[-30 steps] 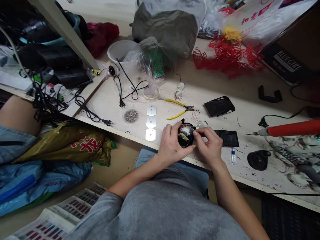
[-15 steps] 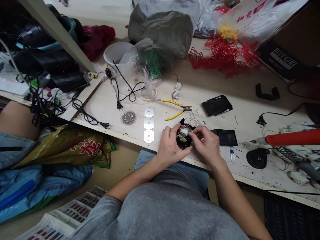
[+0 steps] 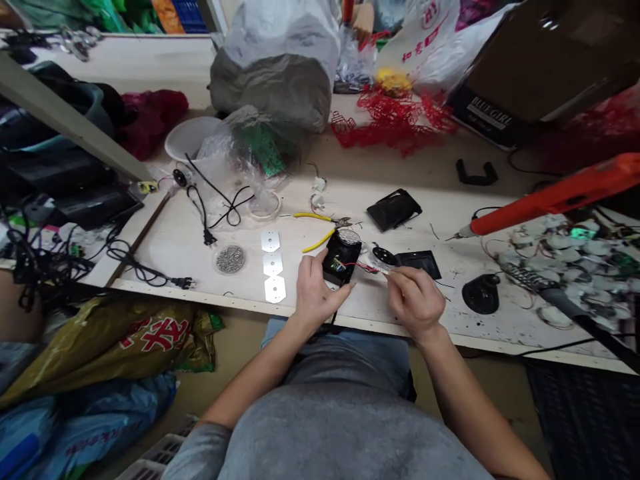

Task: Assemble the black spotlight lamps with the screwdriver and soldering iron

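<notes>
My left hand [image 3: 320,290] grips an open black plastic housing [image 3: 345,257] near the table's front edge, thumb along its near side. Inside the housing a little green and yellow shows, and a round grille-like part sits at its far end. Red wires [image 3: 367,267] run from the housing to a small motor with a black disc [image 3: 384,254], just right of it. My right hand [image 3: 416,300] is closed, its fingertips pinching the near side of this motor; the exact grip is partly hidden. Yellow-handled cutters [image 3: 320,230] lie just behind the housing.
Left of my hands are three silver plates [image 3: 273,264], a dish of screws [image 3: 230,259] and black plug cords [image 3: 150,263]. To the right are a black frame [image 3: 423,264], a black cover [image 3: 481,293], a red electric screwdriver [image 3: 555,200] and a pile of white motors [image 3: 575,267].
The white motor that sat in the housing is now outside it, to the right, on its red wires. My right hand has moved away from the housing. The camera view has shifted.
</notes>
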A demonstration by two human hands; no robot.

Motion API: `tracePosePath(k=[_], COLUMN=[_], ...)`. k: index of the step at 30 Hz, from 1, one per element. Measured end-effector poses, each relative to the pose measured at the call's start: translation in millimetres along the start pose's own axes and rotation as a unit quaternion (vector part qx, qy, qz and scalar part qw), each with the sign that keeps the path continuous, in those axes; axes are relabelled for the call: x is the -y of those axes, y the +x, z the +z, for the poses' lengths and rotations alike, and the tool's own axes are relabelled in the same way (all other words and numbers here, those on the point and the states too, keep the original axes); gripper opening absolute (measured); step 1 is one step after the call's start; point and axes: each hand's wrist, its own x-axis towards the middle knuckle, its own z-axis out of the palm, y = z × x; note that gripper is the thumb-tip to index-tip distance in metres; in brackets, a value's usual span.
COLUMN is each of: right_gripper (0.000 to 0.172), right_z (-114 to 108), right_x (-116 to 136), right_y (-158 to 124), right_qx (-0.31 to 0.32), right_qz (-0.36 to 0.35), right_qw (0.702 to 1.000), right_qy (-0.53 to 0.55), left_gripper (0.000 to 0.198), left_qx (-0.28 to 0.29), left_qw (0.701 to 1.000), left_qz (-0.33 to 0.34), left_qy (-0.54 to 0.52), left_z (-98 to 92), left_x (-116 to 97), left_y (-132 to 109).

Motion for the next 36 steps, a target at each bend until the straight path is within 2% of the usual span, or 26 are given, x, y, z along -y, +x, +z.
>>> tracePosePath(k=[3,5,10,16,19,22,24,27,28,30,32,33,34,35,36], right_gripper=[0.023,0.022,0.018,0.019,0.019,0.020,0.020,0.021,0.022,0.025,0.040,0.052,0.063,0.066,0.061], right_z=[-15,-20,-26,-32,-32,-31,-33,-43,-48,-60,-69,-71,-71,-70,-67], right_x=[-21,-33,-43,-37,-39,-44,-45,-41,-40,-39,-46,-53,-63,-74,-85], right_y=[-17,-24,-33,-39,-42,-43,-43,-39,-36,-26,-11,-2,6,13,19], right_qx=[-0.022,-0.023,0.012,0.009,0.010,0.011,0.021,0.042,0.023,-0.072,-0.174,-0.198,-0.192,-0.172,-0.151], right_qz=[-0.025,-0.014,0.012,0.006,0.024,0.039,0.050,0.076,0.095,0.157,0.235,0.271,0.300,0.322,0.337], right_qw=[0.994,0.989,0.990,0.994,0.994,0.993,0.993,0.993,0.992,0.982,0.955,0.941,0.934,0.931,0.928], right_qy=[-0.106,-0.146,-0.142,-0.113,-0.110,-0.109,-0.106,-0.084,-0.078,-0.074,-0.055,-0.033,-0.001,0.023,0.040], left_gripper=[0.077,0.075,0.071,0.076,0.083,0.078,0.070,0.064,0.065,0.068,0.069,0.069,0.069,0.069,0.068], left_qx=[0.016,0.023,0.041,0.078,0.082,0.087,0.131,0.253,0.293,0.357,0.397,0.409,0.416,0.419,0.421], left_qw=[0.999,0.999,0.999,0.995,0.994,0.989,0.976,0.939,0.927,0.905,0.888,0.882,0.878,0.877,0.877], left_qz=[0.030,0.038,0.025,0.025,0.043,0.109,0.174,0.232,0.234,0.231,0.232,0.234,0.235,0.234,0.231], left_qy=[-0.012,-0.016,0.009,0.054,0.064,0.039,0.005,-0.016,-0.014,-0.013,-0.020,-0.025,-0.028,-0.026,-0.021], left_z=[13.9,24.4,39.4,29.7,19.5,14.5,17.7,30.9,36.0,44.8,50.9,53.0,54.7,56.2,57.5], left_x=[-15,-25,-31,-28,-38,-56,-70,-84,-87,-89,-90,-90,-90,-90,-90], left_y=[6,8,5,5,11,27,40,63,70,83,95,100,105,109,113])
